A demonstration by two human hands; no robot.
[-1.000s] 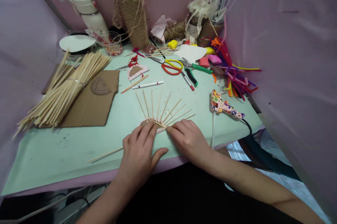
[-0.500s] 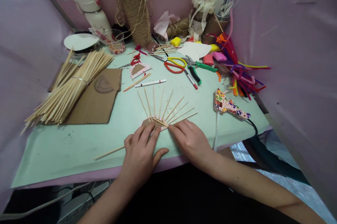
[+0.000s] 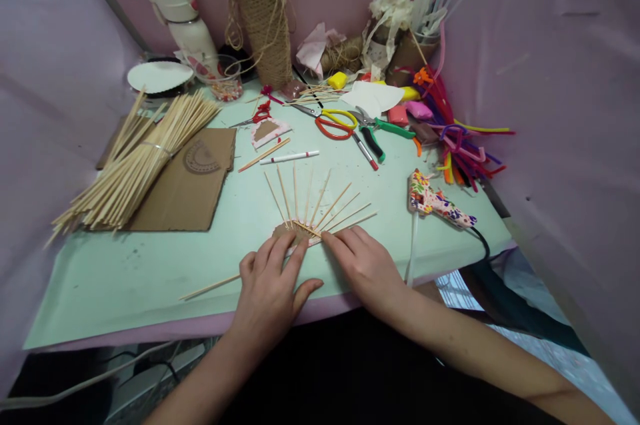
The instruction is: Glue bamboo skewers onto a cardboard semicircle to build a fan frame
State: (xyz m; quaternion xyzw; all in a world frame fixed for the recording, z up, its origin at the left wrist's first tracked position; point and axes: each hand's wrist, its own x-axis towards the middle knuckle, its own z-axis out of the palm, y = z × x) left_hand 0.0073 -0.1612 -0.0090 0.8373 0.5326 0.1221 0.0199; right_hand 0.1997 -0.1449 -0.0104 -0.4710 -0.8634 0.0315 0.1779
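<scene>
A small cardboard piece [image 3: 284,230] with a pale pink edge lies near the table's front. Several thin bamboo sticks [image 3: 321,197] fan out from it, away from me. My left hand [image 3: 271,275] rests over its near side, fingers stretched forward and pressing down, thumb apart. A short bamboo stick [image 3: 307,228] lies slantwise across the inner ends of the fan. At its right end, my right hand [image 3: 364,264] has its fingers closed together on the stick; the thumb is hidden. Another stick [image 3: 210,286] pokes out left of my left hand.
At left, a stick bundle [image 3: 135,165] lies on a cardboard sheet [image 3: 200,195]. A floral glue gun [image 3: 435,200] is at right. Scissors [image 3: 335,124], pruning shears [image 3: 373,132], a white pen [image 3: 289,157] and pipe cleaners [image 3: 465,138] lie behind. Twine [image 3: 263,25] and a bottle [image 3: 187,25] stand at the back.
The view has shifted slightly, so everything sits a little farther right. Both hands keep nearly the same pose on the cardboard piece and the short stick.
</scene>
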